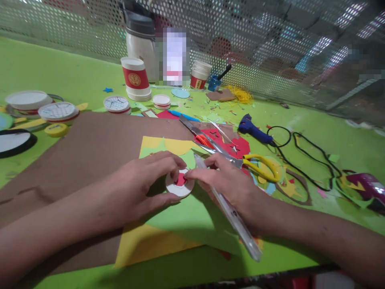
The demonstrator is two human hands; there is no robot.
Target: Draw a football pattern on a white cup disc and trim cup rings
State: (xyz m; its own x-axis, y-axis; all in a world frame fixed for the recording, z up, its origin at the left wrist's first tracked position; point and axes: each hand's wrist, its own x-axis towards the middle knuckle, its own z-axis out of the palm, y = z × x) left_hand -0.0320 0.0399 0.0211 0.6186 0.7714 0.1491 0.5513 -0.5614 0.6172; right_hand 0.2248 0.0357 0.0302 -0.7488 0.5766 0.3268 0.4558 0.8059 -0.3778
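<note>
A small white disc (172, 188) with a red paper shape (180, 180) at its middle lies over green paper (174, 216). My left hand (147, 182) curls round the disc's left side, thumb at the lower rim and fingertips at the upper edge. Reaching in from the right, my right hand (228, 180) presses a fingertip by the red shape. A clear-barrelled pen (237, 226) is tucked in that hand, slanting down toward the table's front edge. Yellow paper (135, 249) shows under the green sheet. My fingers partly hide the disc and the red shape.
Brown card (75, 160) spreads leftward. Yellow-handled scissors (264, 168), an orange craft knife (204, 140) and red paper (243, 144) lie beyond my right hand. Farther right is a blue glue gun (254, 130) with a black cord. Paper cups (134, 78) stand behind.
</note>
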